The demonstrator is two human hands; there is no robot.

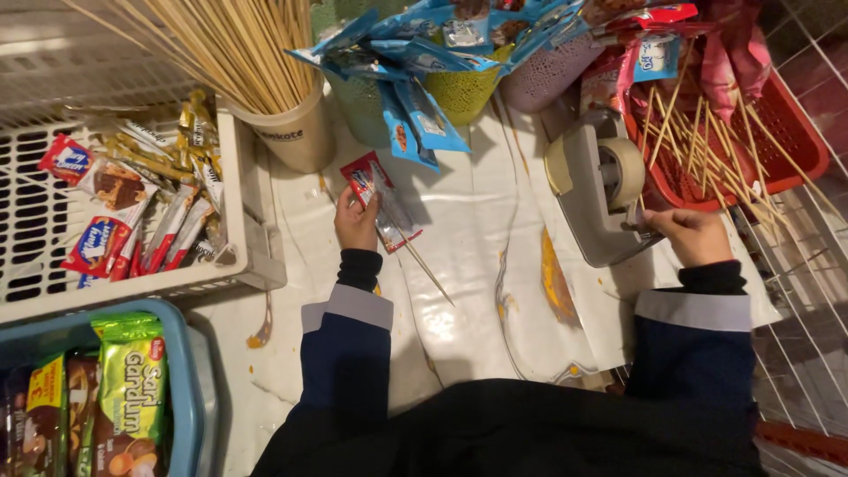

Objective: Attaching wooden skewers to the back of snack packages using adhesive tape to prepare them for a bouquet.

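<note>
White-covered table [477,221]: tape dispenser [601,190], white crate [252,221] (snacks inside), red basket [795,132].

white crate [252,221]; blue basket [181,389]; skewer cup [296,132]

Red snack packet [375,190], blue packets [424,115]

A red snack packet [378,199] with a wooden skewer [422,265] against it is held in the left hand [355,223] over a white table cover [468,221], while the right hand [691,235] is laid at the front of a grey tape dispenser [601,190]. A beige cup of skewers [296,124] and blue packets in green baskets [424,79] are ranged behind. A white crate of snack bars [132,212], a blue bin [181,389] and a red basket of sticks [760,141] are set at the sides.
</note>
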